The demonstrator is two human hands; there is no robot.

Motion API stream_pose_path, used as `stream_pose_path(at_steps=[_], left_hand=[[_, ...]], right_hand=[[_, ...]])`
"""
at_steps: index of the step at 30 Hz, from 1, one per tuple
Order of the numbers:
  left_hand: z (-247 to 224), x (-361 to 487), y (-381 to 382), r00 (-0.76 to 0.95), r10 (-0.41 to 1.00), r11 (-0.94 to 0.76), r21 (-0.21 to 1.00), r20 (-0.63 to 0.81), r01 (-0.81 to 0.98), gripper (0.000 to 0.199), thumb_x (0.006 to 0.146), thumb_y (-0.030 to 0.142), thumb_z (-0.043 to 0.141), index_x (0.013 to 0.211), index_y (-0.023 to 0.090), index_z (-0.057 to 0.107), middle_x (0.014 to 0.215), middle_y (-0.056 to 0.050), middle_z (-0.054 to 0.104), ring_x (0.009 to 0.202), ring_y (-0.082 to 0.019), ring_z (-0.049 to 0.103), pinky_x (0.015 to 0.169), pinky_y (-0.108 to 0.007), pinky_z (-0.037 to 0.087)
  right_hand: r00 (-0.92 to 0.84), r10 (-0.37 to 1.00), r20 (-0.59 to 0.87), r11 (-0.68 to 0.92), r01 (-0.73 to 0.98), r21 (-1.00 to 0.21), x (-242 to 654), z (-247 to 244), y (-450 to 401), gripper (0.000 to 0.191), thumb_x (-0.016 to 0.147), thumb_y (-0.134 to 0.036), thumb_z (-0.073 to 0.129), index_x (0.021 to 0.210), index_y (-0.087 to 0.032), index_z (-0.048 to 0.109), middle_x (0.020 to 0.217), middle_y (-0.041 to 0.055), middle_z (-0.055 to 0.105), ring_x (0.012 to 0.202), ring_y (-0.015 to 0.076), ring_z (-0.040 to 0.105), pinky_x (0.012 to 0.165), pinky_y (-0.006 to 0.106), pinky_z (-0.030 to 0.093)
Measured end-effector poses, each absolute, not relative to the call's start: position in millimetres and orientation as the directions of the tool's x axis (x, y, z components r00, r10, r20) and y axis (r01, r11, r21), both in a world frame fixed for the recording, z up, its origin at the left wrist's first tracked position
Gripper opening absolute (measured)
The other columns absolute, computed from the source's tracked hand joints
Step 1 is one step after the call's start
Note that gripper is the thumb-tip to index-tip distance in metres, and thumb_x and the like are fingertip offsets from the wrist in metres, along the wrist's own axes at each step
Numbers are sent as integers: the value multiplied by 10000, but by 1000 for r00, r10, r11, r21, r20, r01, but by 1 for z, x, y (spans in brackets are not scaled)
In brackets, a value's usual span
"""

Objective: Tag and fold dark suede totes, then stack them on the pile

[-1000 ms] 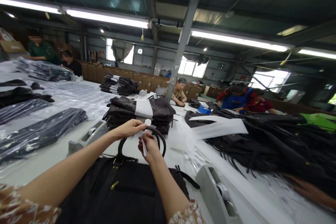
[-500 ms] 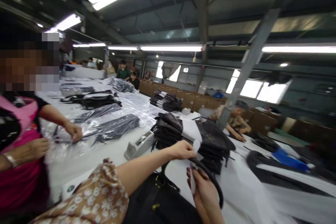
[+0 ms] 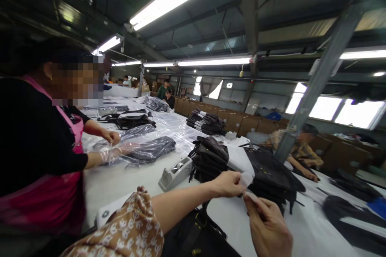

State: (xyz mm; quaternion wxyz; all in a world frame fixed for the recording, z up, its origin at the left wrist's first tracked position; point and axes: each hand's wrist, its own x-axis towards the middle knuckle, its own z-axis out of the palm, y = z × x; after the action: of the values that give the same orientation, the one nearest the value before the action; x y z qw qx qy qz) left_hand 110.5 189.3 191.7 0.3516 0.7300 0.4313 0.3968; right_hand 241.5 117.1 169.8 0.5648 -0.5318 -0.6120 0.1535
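My left hand [image 3: 230, 184], at the end of a brown patterned sleeve, pinches a small whitish piece [image 3: 246, 178] in front of the stacked black bags [image 3: 271, 168]. Just right of it, my right hand [image 3: 267, 223] is closed on a thin pale strip [image 3: 253, 197] between thumb and fingers. Below both hands lies a black bag [image 3: 193, 235] with brass-coloured fittings. A white paper band [image 3: 239, 158] wraps the top of the stack.
A grey tape dispenser [image 3: 176, 173] stands left of the stack. At left, a person in a pink apron [image 3: 45, 209] handles plastic-wrapped goods [image 3: 150, 150]. Another person [image 3: 301, 154] works at right behind a metal post [image 3: 319, 76].
The view has shifted left. My hands have come closer together, and the dark handle near them has dropped from sight. The person at left has reached into the clear plastic.
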Motion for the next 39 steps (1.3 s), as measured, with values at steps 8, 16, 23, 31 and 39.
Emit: stream_pose_path(at_steps=[8,16,23,31,39], left_hand=[[218,110,171,133,974,-167,979,182,-117,166,689,276,645,640,199,507,597,-19,552,522,-128,534,523,-258,441],[221,103,163,248,960,-96,983,133,-154,145,796,271,585,804,182,471,552,73,496,404,-46,454,417,-141,363],[212,102,167,322,930,-167,984,180,-68,223,809,364,586,852,198,444,601,71,529,469,-60,498,471,-156,394],[204,98,176,346,882,-357,933,320,47,262,774,395,613,843,174,490,645,49,559,549,-89,529,524,-201,437],[206,104,166,381,886,-233,964,264,-125,350,684,399,712,842,162,510,658,30,614,553,-99,579,554,-212,457]], right_hand=[[196,962,189,224,-176,-959,222,199,132,601,510,-486,813,952,-139,600,629,30,678,562,204,674,496,265,554],[229,950,211,246,-139,-959,217,186,139,263,692,-367,689,776,-119,655,603,23,661,517,156,656,475,226,550],[267,947,177,240,-226,-944,217,183,137,301,647,-395,736,729,-118,656,562,4,638,440,119,594,405,201,494],[196,946,258,308,-289,-907,223,183,132,256,676,-344,726,771,-111,678,638,28,684,532,112,636,533,195,542],[181,978,104,152,-277,-949,231,193,129,234,687,-310,732,787,-108,666,560,23,659,439,130,620,414,193,515]])
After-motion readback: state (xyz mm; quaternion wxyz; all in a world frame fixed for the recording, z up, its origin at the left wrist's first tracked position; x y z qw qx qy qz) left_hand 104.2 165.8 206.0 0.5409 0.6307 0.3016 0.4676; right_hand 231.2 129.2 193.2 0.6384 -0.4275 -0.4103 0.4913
